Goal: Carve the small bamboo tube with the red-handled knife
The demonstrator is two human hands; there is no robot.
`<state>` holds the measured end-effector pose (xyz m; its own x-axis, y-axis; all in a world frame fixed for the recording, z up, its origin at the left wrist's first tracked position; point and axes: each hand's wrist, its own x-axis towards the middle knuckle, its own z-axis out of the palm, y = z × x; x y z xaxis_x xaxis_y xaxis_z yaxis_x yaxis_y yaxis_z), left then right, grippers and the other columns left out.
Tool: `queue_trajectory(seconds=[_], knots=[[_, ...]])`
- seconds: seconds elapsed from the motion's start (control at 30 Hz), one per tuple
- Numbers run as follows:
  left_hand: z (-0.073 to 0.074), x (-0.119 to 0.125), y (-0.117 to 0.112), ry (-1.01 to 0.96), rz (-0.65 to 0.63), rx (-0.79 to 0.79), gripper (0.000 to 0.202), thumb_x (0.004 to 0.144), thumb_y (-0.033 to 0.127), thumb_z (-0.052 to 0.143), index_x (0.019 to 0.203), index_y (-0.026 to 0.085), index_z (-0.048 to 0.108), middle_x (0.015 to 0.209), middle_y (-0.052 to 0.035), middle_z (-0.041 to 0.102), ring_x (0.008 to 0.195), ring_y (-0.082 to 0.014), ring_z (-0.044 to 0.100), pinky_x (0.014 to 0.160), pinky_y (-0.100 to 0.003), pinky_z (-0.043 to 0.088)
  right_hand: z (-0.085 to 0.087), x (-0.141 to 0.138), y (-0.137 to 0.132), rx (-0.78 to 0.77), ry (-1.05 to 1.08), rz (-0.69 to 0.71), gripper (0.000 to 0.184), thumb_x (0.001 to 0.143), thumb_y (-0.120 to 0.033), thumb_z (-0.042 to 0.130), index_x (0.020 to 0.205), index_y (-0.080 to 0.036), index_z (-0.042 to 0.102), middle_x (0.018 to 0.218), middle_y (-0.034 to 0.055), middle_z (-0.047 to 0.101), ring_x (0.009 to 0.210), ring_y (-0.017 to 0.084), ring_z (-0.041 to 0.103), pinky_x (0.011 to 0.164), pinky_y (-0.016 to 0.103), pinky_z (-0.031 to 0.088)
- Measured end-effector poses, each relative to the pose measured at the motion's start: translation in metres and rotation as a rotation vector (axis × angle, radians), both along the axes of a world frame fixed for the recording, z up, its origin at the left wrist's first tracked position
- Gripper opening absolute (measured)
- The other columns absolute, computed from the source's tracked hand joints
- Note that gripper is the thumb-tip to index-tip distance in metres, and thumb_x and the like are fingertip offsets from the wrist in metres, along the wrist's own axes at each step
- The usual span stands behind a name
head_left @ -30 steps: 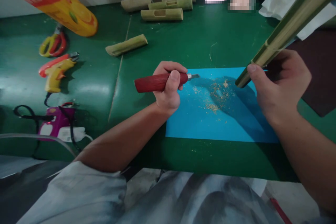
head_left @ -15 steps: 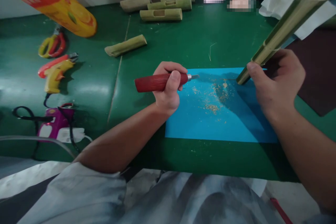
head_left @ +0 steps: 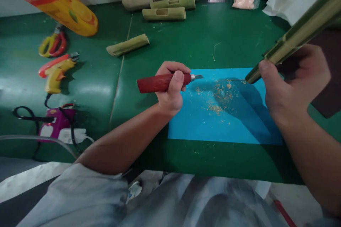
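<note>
My left hand is closed around the red handle of a carving knife, its short blade pointing right over the blue sheet. My right hand grips a long bamboo tube, tilted with its lower end near the sheet's top right edge and its upper end running out of view. Light shavings lie scattered on the sheet between my two hands. A thin dark line runs leftward from the tube's lower end; I cannot make out what it is.
Several cut bamboo pieces lie at the back, and a shorter bamboo piece lies nearer. On the left are an orange bottle, scissors, a yellow glue gun and a purple power strip. White paper lies at back right.
My right hand has moved to the right, and the bamboo tube leans further over to the right. My left hand with the carving knife has stayed almost still.
</note>
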<state>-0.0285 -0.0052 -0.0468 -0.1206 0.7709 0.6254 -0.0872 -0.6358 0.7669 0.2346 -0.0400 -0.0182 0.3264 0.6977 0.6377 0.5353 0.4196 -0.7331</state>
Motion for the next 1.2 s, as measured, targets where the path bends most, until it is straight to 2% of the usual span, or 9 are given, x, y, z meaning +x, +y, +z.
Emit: queue_trajectory(seconds=[0.1,0.2,0.37,0.67,0.83,1.0,1.2], knots=[[0.000,0.000,0.000,0.009,0.006,-0.016,0.040,0.108,0.057,0.065,0.090,0.024,0.079,0.065,0.0034,0.063,0.044,-0.0062,0.046,0.040,-0.024,0.033,-0.003,-0.002,0.001,-0.106,0.035,0.015,0.024,0.081,-0.032,0.090,0.101,-0.029,0.078,0.098,0.0038,0.083,0.083,0.026,0.077,0.075,0.046,0.064],[0.000,0.000,0.001,0.006,-0.001,-0.002,0.038,0.108,0.055,0.066,0.091,0.024,0.079,0.064,0.0034,0.062,0.043,-0.0059,0.046,0.040,-0.024,0.032,-0.005,-0.006,0.000,-0.107,0.062,0.009,0.025,0.079,-0.033,0.091,0.099,-0.028,0.076,0.095,0.0037,0.081,0.082,0.026,0.076,0.074,0.046,0.064],[-0.001,0.000,0.002,0.009,0.003,-0.006,0.041,0.103,0.061,0.072,0.089,0.024,0.079,0.065,0.0030,0.063,0.042,-0.0061,0.046,0.039,-0.025,0.033,-0.007,-0.010,-0.002,-0.210,0.047,0.073,0.027,0.078,-0.039,0.092,0.096,-0.029,0.075,0.089,0.0005,0.080,0.074,0.023,0.074,0.065,0.042,0.063],[0.003,0.001,-0.001,0.002,-0.015,-0.007,0.036,0.107,0.053,0.066,0.091,0.024,0.081,0.064,0.0033,0.062,0.044,-0.0062,0.046,0.041,-0.023,0.032,-0.007,-0.006,-0.003,-0.210,0.059,0.078,0.027,0.080,-0.033,0.094,0.100,-0.032,0.077,0.095,0.0019,0.081,0.082,0.029,0.076,0.072,0.049,0.065],[0.002,0.001,0.000,-0.001,-0.015,-0.008,0.038,0.108,0.054,0.066,0.091,0.023,0.081,0.064,0.0028,0.062,0.044,-0.0058,0.046,0.041,-0.023,0.032,-0.008,-0.008,-0.002,-0.165,0.063,0.058,0.029,0.077,-0.028,0.094,0.101,-0.028,0.078,0.095,0.0031,0.082,0.081,0.026,0.076,0.071,0.045,0.065],[0.001,0.000,0.001,0.027,0.000,0.003,0.038,0.107,0.056,0.067,0.090,0.024,0.079,0.064,0.0036,0.063,0.043,-0.0060,0.045,0.040,-0.024,0.031,-0.011,-0.008,0.000,-0.119,0.062,0.047,0.030,0.081,-0.036,0.093,0.103,-0.026,0.075,0.095,0.0022,0.080,0.083,0.024,0.077,0.073,0.043,0.066],[0.002,0.001,-0.002,0.052,0.029,-0.011,0.038,0.108,0.056,0.066,0.090,0.025,0.078,0.064,0.0043,0.061,0.044,-0.0056,0.046,0.041,-0.024,0.033,-0.013,-0.007,0.000,-0.140,0.021,0.043,0.031,0.079,-0.033,0.092,0.104,-0.025,0.076,0.094,0.0010,0.081,0.079,0.021,0.077,0.071,0.038,0.066]])
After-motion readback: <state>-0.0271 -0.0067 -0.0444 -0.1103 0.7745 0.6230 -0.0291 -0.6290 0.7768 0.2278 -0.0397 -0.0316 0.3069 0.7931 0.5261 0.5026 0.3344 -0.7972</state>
